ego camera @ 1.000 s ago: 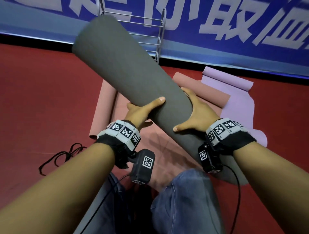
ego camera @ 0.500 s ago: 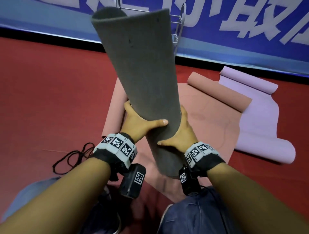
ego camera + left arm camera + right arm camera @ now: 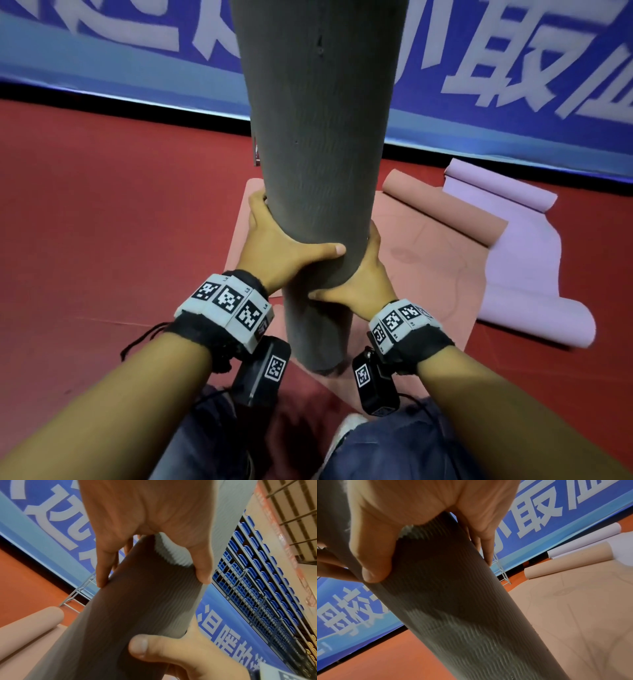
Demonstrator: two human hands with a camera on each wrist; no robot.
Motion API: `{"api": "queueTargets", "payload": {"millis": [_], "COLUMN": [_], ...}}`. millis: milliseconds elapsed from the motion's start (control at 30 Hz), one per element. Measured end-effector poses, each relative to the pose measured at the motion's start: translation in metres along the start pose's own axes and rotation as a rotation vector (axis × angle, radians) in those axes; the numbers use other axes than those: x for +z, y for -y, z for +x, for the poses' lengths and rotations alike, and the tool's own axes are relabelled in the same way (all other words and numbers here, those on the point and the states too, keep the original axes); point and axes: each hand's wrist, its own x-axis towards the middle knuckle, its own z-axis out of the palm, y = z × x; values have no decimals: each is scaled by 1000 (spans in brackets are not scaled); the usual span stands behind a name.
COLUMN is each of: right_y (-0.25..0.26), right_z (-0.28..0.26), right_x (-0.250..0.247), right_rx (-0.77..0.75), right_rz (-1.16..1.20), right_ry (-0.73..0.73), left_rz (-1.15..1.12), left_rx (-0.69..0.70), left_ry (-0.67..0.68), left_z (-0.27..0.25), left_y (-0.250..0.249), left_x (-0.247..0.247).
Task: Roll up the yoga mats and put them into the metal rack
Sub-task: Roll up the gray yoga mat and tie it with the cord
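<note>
a: where is the grey mat (image 3: 318,144)?
b: upright between the hands; left hand (image 3: 277,250) and right hand (image 3: 359,281) both grip its lower end.
a: and the rack (image 3: 502,573)?
b: ahead, behind the mat; neither hand is nearer.

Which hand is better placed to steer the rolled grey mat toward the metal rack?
Probably left. The left hand grips the rolled grey mat higher than the right hand, and the metal rack shows beyond its fingers.
</note>
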Motion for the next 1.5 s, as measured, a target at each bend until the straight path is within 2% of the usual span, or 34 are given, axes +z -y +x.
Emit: {"api": "queueTargets", "payload": {"millis": [233, 433, 533, 767, 867, 967, 1100, 1167, 1267, 1333, 1500], "right_y": [-12, -43, -61, -99, -119, -133, -118, -100, -74, -71, -108], "right_z": [-17, -22, -21, -28, -27, -21, -7, 3, 18, 19, -4], "right_x": [10, 5, 2, 10, 22, 26, 6, -10, -33, -38, -18], "right_rx": [28, 71, 115, 192, 197, 205, 180, 111, -12, -57, 17], "right_rz": [81, 57, 63, 31, 49, 61, 104, 163, 196, 166, 128], "right_ry": [-32, 49, 80, 33, 44, 70, 212, 212, 120, 111, 130], "left_rz": [76, 54, 45, 69, 9, -31, -96, -113, -90, -42, 5], "left_rx": [-5, -66, -126, -215, -178, -78, 17, 41, 36, 10, -56], "left_ry": [25, 52, 117, 264, 306, 280, 207, 185, 238, 268, 345], "left_z": [-13, -22, -27, -20, -13, -8, 3, 8, 10, 8, -7], "left_y": [0, 30, 51, 79, 75, 67, 57, 53, 55, 66, 112], "left_x": [0, 21, 33, 42, 33, 27, 25, 27, 34, 39, 50]}}
